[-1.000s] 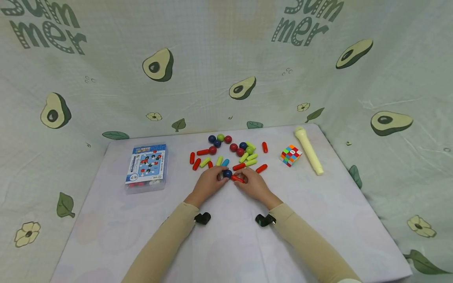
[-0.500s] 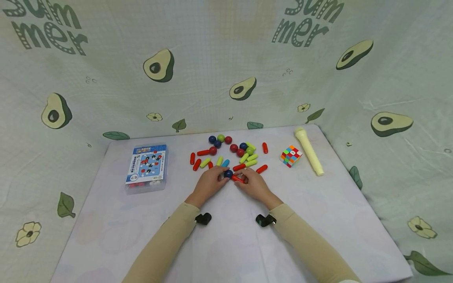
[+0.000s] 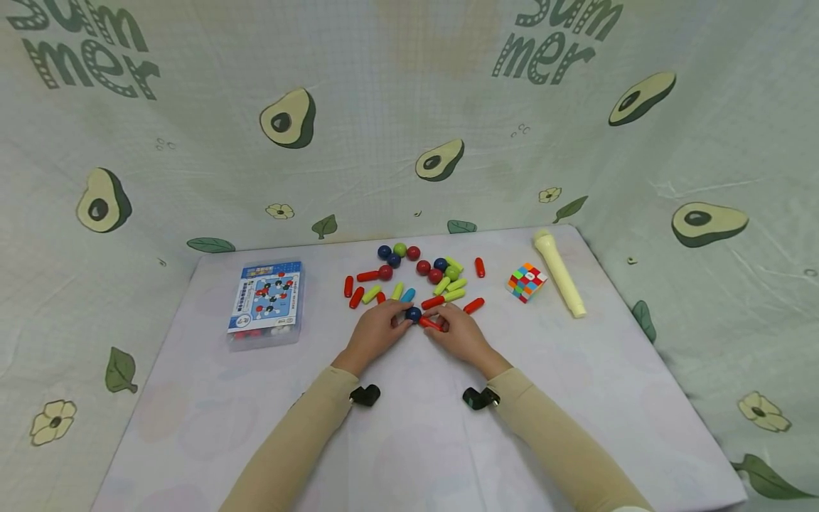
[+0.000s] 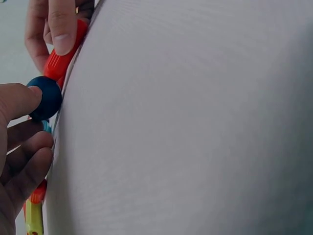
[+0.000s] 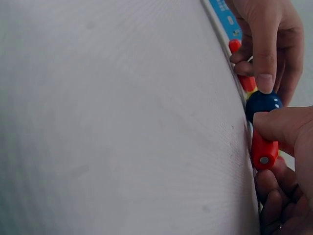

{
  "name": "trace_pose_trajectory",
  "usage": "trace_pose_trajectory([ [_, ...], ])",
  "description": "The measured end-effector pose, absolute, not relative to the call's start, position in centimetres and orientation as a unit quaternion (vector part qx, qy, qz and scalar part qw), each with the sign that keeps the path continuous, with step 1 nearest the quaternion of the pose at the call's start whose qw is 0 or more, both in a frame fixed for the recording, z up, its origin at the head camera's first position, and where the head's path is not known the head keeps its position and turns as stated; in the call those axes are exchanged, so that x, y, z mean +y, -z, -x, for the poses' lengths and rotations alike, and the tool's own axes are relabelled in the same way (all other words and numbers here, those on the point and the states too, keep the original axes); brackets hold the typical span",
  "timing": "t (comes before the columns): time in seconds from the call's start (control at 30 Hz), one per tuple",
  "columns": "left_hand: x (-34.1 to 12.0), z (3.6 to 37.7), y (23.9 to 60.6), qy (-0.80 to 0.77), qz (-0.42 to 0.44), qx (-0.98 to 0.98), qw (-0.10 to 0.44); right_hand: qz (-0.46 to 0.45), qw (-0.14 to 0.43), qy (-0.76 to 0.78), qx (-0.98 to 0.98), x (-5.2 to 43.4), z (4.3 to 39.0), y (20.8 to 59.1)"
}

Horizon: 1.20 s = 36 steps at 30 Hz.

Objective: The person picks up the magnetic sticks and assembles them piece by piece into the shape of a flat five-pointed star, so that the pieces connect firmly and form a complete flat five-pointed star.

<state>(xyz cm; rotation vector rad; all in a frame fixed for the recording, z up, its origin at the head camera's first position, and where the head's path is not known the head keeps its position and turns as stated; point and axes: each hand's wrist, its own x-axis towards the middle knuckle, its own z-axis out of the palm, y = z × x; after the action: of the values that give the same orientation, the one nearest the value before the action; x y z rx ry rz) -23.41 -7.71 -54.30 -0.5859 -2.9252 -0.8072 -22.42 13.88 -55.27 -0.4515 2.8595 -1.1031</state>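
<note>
Two hands (image 3: 419, 331) mid-table, blue ball (image 3: 413, 313) against red rod (image 3: 430, 324), pieces crowding behind.

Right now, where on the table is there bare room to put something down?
Bare cloth lies between the blue box and the left hand, and in front of the cube toward the near edge. It is crowded behind both hands, among the scattered balls and rods, up to the right hand.

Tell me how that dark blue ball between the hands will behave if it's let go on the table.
The dark blue ball is round and glossy, so it would probably roll and feel slippery. The red rod, pinched by the right hand, meets it, which may curb rolling. The left hand pinches it, so it looks rigid.
</note>
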Motion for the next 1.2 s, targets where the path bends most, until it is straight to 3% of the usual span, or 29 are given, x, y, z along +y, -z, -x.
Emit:
trace_pose_trajectory([
  [0.47,-8.9,24.2,54.8,0.281,0.175,-0.941,0.071,0.143,0.026,0.358,0.922,13.9,22.4,55.2],
  [0.9,-11.8,28.1,53.9,0.277,0.056,-0.950,0.133,0.141,0.029,0.368,0.918,14.0,22.4,55.3],
  [1.2,-11.9,29.0,53.3,0.245,0.049,-0.963,0.102,0.144,0.033,0.369,0.918,14.0,22.5,55.2],
])
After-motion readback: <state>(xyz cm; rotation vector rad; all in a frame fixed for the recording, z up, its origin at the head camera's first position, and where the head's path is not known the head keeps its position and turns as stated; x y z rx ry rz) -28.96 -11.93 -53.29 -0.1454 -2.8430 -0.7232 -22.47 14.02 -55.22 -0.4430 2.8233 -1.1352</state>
